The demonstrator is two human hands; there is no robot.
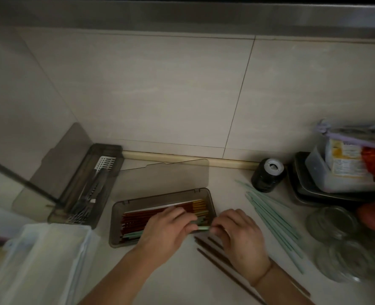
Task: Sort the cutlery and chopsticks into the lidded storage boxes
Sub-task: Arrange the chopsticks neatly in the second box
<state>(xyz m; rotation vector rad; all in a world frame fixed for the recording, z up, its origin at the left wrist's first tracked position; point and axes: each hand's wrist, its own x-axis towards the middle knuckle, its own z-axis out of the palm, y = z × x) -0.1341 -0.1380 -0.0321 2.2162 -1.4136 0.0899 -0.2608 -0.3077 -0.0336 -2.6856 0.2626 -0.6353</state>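
Smoky plastic box (116,219) of slim chopsticks; both hands, left (168,227) and right (240,233), pinch a green pair (201,228)

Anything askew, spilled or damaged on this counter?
Nothing looks spilled or broken. Loose mint-green chopsticks lie fanned on the counter right of the open smoky-grey chopstick box, and dark brown chopsticks lie beside it, simply not yet sorted.

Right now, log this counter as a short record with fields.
left hand: over the chopstick box, holding green chopsticks
right hand: pinching the same green chopsticks
box contents: red chopsticks, some yellow-ended
cutlery box: open, forks and a slotted utensil inside
loose on counter: pale green chopsticks, dark brown chopsticks
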